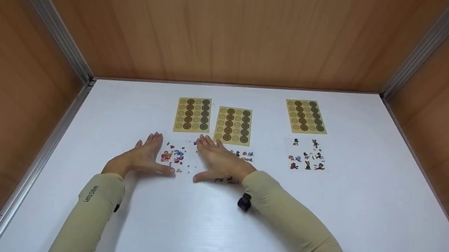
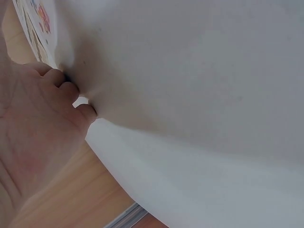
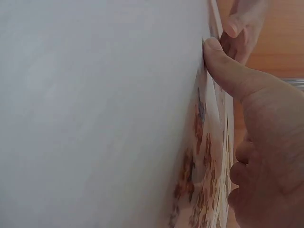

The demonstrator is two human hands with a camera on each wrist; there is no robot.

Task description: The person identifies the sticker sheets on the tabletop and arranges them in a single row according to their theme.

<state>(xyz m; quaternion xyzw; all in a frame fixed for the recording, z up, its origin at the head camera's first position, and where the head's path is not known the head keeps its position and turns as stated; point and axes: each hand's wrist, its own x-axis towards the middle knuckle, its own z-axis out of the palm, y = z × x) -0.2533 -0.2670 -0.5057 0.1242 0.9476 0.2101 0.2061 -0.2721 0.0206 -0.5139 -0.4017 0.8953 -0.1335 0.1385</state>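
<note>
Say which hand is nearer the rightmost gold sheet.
Right. The right hand is left of the rightmost gold sheet, lower in the head view; the left hand is farther left.

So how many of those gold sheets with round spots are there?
3. The left sheet and middle sheet lie side by side toward the back; the right sheet lies apart, farther right. Any stacked underneath would be hidden.

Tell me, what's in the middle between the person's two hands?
A sheet of small colourful pictures lies on the white table between the left hand and the right hand. You can see it in the head view.
</note>
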